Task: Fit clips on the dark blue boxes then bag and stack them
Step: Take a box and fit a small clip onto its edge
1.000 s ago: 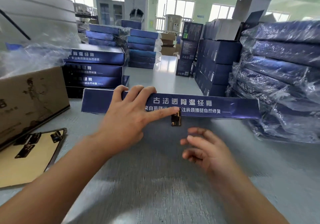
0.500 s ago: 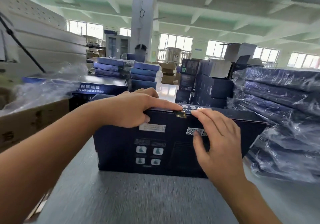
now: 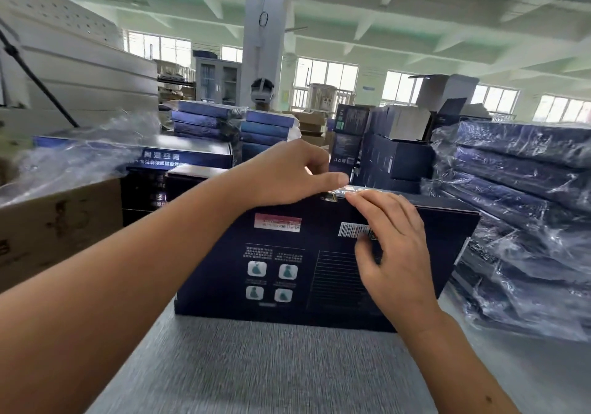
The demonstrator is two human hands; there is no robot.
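Observation:
A dark blue box [image 3: 287, 253] stands on its long edge on the grey table [image 3: 256, 365], its printed back face with a barcode towards me. A small dark clip [image 3: 331, 197] sits on the middle of its top edge. My left hand [image 3: 281, 173] grips that top edge, its index finger stretched along the edge to the clip. My right hand [image 3: 393, 253] lies flat against the back face with straight fingers, and its fingertips touch the top edge right beside the clip.
A tall stack of bagged blue boxes [image 3: 518, 205] crowds the right side. On the left are a cardboard carton [image 3: 57, 228] with loose plastic bags [image 3: 80, 157] on it and a pile of unbagged blue boxes [image 3: 185, 157]. More stacks [image 3: 204, 122] stand behind.
The box has been tipped from lying flat up onto its long edge. My right hand rose from the table to the box's back face and reached the clip.

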